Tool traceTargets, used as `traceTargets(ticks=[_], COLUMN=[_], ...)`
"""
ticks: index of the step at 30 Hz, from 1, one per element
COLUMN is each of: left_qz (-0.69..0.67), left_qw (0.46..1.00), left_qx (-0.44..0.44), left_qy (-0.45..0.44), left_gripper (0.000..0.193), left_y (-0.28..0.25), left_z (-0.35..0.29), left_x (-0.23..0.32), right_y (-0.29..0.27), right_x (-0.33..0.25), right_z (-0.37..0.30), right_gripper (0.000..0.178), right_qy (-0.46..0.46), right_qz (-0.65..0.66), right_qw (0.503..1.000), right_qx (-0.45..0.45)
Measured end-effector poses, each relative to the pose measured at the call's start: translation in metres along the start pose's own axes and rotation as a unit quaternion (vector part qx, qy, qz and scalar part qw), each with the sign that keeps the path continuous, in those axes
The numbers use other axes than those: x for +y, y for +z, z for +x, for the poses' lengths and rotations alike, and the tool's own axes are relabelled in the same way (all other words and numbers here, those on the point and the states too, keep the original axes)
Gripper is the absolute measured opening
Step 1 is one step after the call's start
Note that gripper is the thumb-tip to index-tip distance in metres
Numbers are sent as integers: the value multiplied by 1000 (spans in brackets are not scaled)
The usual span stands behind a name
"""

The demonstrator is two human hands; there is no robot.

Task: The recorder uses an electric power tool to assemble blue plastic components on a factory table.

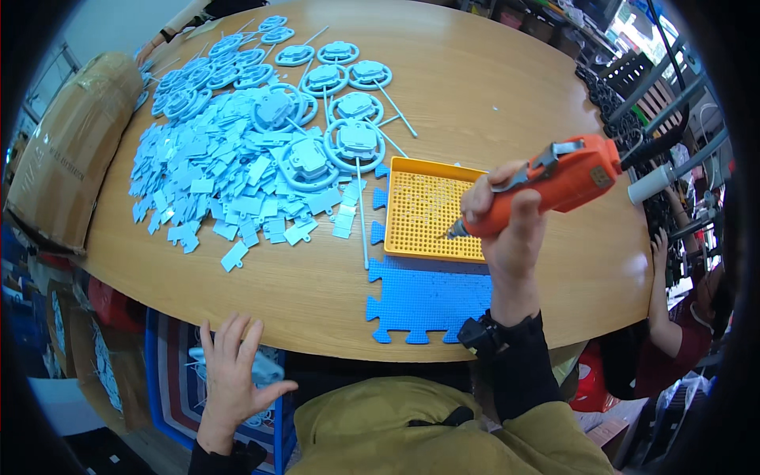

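Note:
My right hand grips an orange electric screwdriver, its tip pointing down and left over a yellow perforated tray that holds what look like small screws. My left hand is open with fingers spread, off the table's near edge and above a blue-framed crate. Below that hand a light-blue plastic part shows, partly hidden by the fingers; it looks let go. On the table, several light-blue ring-shaped parts with rods lie beside a large heap of flat light-blue plates.
A blue foam mat lies under and in front of the tray. At the left edge stands a big cardboard box. A person's arm reaches in at the far left, and another person's arm rests at the right edge beside dark parts.

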State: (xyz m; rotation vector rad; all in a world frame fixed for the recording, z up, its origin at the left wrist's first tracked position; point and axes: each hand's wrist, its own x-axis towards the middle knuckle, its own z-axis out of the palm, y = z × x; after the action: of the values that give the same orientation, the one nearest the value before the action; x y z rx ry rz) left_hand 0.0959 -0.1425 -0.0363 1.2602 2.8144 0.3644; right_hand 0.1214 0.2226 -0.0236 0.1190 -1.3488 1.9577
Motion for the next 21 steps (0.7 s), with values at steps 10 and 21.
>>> traceTargets(ticks=[10, 21], left_qz=[-83, 16], left_qw=[983, 998], left_qx=[154, 14], left_qy=[62, 65], left_gripper=[82, 70], left_y=[49, 59], left_z=[269, 326], left_x=[2, 9], right_y=[-19, -35], right_x=[27, 27], right_z=[23, 18], right_gripper=[43, 41], right_qy=[-19, -21], right_qz=[-99, -69], right_qw=[992, 994], right_qx=[80, 84])
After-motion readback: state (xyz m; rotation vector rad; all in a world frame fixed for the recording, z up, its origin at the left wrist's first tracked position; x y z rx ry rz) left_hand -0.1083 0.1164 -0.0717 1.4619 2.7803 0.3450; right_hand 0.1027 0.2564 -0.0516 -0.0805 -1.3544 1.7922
